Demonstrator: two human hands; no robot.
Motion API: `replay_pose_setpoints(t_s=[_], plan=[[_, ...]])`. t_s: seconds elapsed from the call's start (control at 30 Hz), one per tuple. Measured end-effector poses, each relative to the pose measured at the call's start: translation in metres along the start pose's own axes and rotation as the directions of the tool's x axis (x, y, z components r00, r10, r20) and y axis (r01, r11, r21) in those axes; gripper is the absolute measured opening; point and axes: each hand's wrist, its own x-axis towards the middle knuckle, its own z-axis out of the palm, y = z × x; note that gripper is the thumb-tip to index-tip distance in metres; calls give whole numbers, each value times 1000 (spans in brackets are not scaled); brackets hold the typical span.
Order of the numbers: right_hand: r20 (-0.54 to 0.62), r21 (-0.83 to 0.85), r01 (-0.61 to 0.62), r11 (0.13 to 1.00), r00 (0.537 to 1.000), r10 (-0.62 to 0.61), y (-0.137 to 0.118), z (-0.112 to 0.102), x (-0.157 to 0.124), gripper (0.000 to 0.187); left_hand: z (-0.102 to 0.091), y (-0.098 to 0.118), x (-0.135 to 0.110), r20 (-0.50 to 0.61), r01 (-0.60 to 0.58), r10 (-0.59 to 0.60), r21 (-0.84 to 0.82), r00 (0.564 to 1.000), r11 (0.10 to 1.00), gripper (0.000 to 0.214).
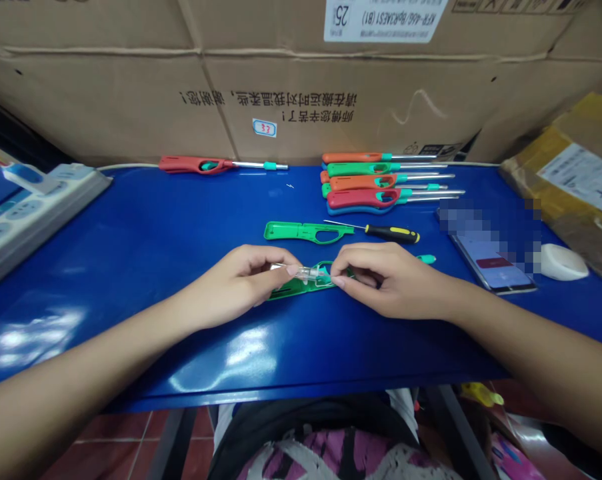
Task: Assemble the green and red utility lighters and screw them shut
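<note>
My left hand [245, 283] is closed, with thumb and fingers pinching a clear plastic lighter fuel tank [307, 272]. My right hand [393, 277] has its fingertips pressed together at the tank's right end, by a small teal part [323, 272]; what exactly they grip is hidden. Beneath both hands lies a green lighter shell half [295, 289], partly covered by them. A teal tip [427, 259] shows beyond my right hand. Just behind the hands are a second green shell half [291, 231] and a black-and-yellow screwdriver [393, 233].
Several long-necked lighters [363, 199] are piled at the back of the blue table [131, 280]. A red one [195, 165] lies back left. A power strip [31, 207] stands at left. On the right are a phone [491, 260], a white mouse-like object [563, 262] and a taped box [575, 180].
</note>
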Motion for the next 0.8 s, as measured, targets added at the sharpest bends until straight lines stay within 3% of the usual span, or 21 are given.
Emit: replay_pose_setpoints(t_s=[0.8], plan=[[27,17,11,1000,1000,-12,4,3,0,12,4,1,-1,1,-40,40,69,999,997,34]])
